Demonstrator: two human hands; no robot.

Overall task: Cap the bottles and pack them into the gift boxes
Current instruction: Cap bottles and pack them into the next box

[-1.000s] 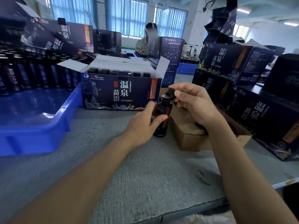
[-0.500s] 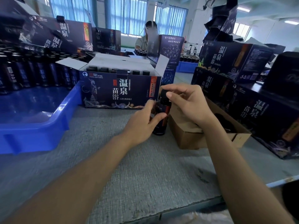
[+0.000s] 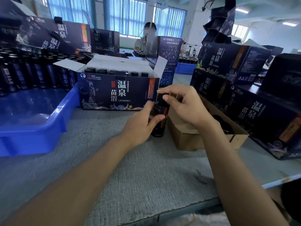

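L hand (image 3: 141, 121) wraps the dark bottle (image 3: 158, 130) around its mid-body: thumb across the front label, fingers behind it. Firm hold. The bottle is upright w/ its base on the grey table (image 3: 146, 176). R hand (image 3: 184, 106) sits directly above that grip, thumb and index pinching the black cap (image 3: 161, 97) at the bottle's neck; the other fingers are loosely curled off to the right. Can't tell whether the cap is fully seated, as the fingers cover the joint.

Just behind the grip, nearly touching the L fingertips: open gift box (image 3: 117, 93), dark blue w/ white lettering, flaps up. A row of capped bottles (image 3: 104, 70) stands inside it.

Right of the grip, under the R wrist: brown carton (image 3: 187, 137), open top, w/ dark round items inside. Can't make out what they are.

Left of the grip, well apart: blue tray (image 3: 32, 136), near end bare, w/ rows of dark tray bottles (image 3: 24, 74) at the far end.

Far right of the grip: closed gift boxes (image 3: 260, 115), stacked, same print as the open one. More boxes are stacked behind the tray, to the far left.

Beyond the open box, a seated person (image 3: 146, 39) is at another table, by windows w/ blue blinds.
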